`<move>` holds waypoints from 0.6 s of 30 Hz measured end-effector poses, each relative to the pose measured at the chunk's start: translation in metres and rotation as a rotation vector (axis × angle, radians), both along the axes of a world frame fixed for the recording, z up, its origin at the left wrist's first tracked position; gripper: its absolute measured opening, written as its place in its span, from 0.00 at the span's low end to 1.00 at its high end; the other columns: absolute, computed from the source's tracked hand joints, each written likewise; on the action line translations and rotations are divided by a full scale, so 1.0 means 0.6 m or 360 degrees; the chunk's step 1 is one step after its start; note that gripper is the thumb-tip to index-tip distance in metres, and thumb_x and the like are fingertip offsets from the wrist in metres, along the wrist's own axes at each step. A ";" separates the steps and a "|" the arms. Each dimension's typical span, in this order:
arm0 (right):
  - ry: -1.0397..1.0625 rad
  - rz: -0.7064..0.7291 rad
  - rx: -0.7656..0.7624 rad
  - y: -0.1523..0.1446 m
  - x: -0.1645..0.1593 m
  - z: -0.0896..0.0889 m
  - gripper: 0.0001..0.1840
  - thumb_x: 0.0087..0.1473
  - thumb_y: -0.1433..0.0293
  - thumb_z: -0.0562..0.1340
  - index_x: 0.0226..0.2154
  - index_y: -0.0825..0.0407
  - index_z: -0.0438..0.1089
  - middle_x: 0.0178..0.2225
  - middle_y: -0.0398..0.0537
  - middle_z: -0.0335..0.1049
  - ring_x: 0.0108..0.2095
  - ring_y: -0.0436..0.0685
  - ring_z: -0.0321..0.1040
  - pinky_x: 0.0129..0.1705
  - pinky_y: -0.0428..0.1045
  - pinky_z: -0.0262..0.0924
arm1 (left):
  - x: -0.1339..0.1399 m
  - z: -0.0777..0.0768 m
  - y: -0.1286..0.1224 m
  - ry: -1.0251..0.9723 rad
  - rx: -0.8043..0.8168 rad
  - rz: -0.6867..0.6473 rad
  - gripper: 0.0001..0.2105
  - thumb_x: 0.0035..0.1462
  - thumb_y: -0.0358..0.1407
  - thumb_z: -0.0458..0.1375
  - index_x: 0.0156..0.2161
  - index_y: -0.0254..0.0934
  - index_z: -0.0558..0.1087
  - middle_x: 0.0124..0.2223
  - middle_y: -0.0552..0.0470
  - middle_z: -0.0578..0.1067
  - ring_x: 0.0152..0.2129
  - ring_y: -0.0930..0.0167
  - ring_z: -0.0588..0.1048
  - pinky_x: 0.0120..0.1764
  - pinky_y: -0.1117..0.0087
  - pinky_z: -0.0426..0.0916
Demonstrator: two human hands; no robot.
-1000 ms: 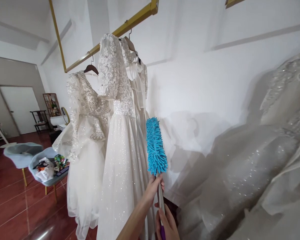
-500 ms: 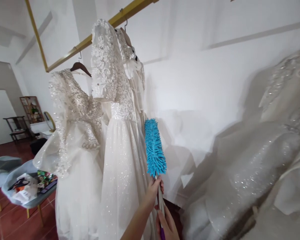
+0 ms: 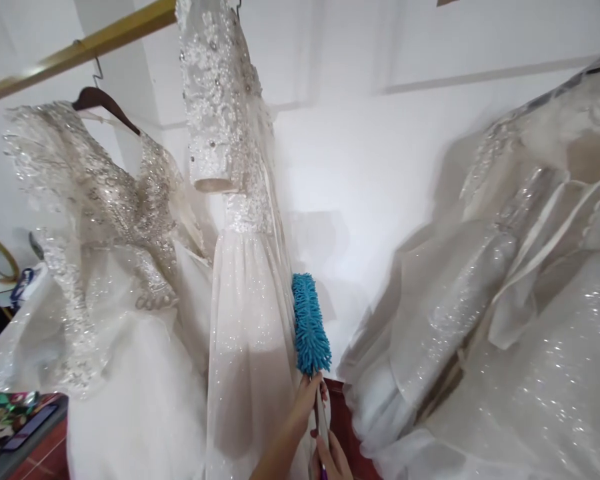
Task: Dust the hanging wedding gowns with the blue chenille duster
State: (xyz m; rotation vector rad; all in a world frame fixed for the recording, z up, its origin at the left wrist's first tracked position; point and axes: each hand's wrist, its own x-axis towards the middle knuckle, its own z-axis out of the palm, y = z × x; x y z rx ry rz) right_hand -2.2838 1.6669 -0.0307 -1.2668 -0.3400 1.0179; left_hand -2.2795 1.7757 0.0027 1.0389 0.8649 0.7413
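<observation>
Blue duster [image 3: 310,325], chenille head upright, lies against the right side of the middle gown [image 3: 245,293], low on its skirt. Head view only. Left hand [image 3: 307,400]: fingers wrapped round the shaft just under the head. Right hand [image 3: 333,460]: fingers closed on the handle lower down, partly cut off by the bottom edge. Rail [image 3: 75,53] carries the gowns; left gown [image 3: 95,267] and right gown [image 3: 505,300] untouched. Judged progress: dusting under way, other gowns left.
</observation>
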 end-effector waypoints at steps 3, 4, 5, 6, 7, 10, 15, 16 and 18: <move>0.0027 -0.0115 -0.0013 -0.005 -0.004 0.011 0.38 0.27 0.40 0.64 0.34 0.53 0.67 0.09 0.27 0.50 0.09 0.40 0.43 0.10 0.38 0.40 | -0.002 0.023 -0.006 -0.0049 0.0022 -0.0085 0.23 0.38 0.56 0.60 0.29 0.39 0.64 0.21 0.59 0.67 0.16 0.77 0.63 0.23 0.72 0.57; 0.0014 -0.0133 0.0006 -0.007 -0.004 0.018 0.38 0.28 0.41 0.64 0.34 0.53 0.68 0.10 0.27 0.51 0.09 0.40 0.44 0.11 0.37 0.40 | -0.003 0.036 -0.007 -0.0076 0.0040 -0.0111 0.23 0.38 0.56 0.60 0.29 0.38 0.64 0.21 0.59 0.66 0.16 0.77 0.64 0.24 0.72 0.57; 0.0002 -0.0142 0.0022 -0.009 -0.004 0.027 0.36 0.29 0.42 0.64 0.34 0.53 0.68 0.11 0.28 0.51 0.10 0.39 0.45 0.12 0.36 0.41 | -0.005 0.051 -0.009 -0.0107 0.0063 -0.0133 0.23 0.39 0.56 0.60 0.29 0.38 0.63 0.21 0.59 0.66 0.17 0.77 0.64 0.24 0.73 0.57; -0.0011 -0.0134 0.0041 -0.010 -0.004 0.036 0.35 0.30 0.42 0.64 0.34 0.52 0.68 0.11 0.28 0.51 0.11 0.39 0.45 0.12 0.36 0.42 | -0.007 0.067 -0.010 -0.0136 0.0088 -0.0150 0.23 0.39 0.56 0.59 0.30 0.38 0.63 0.21 0.59 0.66 0.17 0.77 0.64 0.24 0.73 0.58; -0.0031 -0.0108 0.0061 -0.010 -0.005 0.046 0.34 0.32 0.42 0.63 0.35 0.51 0.68 0.12 0.28 0.52 0.11 0.40 0.45 0.12 0.36 0.42 | -0.010 0.083 -0.011 -0.0161 0.0107 -0.0159 0.22 0.40 0.55 0.59 0.29 0.38 0.63 0.21 0.59 0.66 0.17 0.77 0.64 0.24 0.73 0.58; -0.0114 0.0024 0.0119 -0.009 -0.007 0.071 0.32 0.38 0.43 0.61 0.38 0.50 0.68 0.11 0.29 0.52 0.08 0.41 0.42 0.09 0.39 0.40 | -0.022 0.119 -0.010 -0.0231 0.0162 -0.0135 0.21 0.43 0.55 0.58 0.29 0.38 0.62 0.22 0.59 0.66 0.17 0.77 0.64 0.23 0.74 0.58; -0.0187 0.0068 0.0114 -0.003 -0.009 0.073 0.31 0.37 0.43 0.61 0.36 0.48 0.68 0.11 0.30 0.55 0.09 0.45 0.50 0.09 0.41 0.49 | -0.030 0.107 0.000 -0.0257 0.0188 -0.0058 0.20 0.44 0.54 0.57 0.29 0.39 0.62 0.22 0.59 0.66 0.16 0.77 0.64 0.22 0.74 0.57; -0.0216 0.0058 0.0092 -0.002 -0.007 0.067 0.31 0.36 0.42 0.61 0.35 0.48 0.68 0.11 0.31 0.55 0.10 0.45 0.51 0.10 0.41 0.50 | -0.028 0.095 0.001 -0.0245 0.0183 -0.0044 0.20 0.43 0.54 0.57 0.29 0.39 0.62 0.22 0.59 0.66 0.16 0.77 0.64 0.22 0.74 0.57; -0.0319 0.0044 0.0047 -0.002 -0.001 0.052 0.30 0.37 0.41 0.59 0.32 0.48 0.68 0.10 0.31 0.55 0.10 0.46 0.51 0.11 0.42 0.51 | -0.020 0.067 0.004 -0.0204 0.0174 -0.0010 0.21 0.42 0.56 0.57 0.28 0.39 0.62 0.21 0.59 0.66 0.16 0.77 0.63 0.23 0.74 0.57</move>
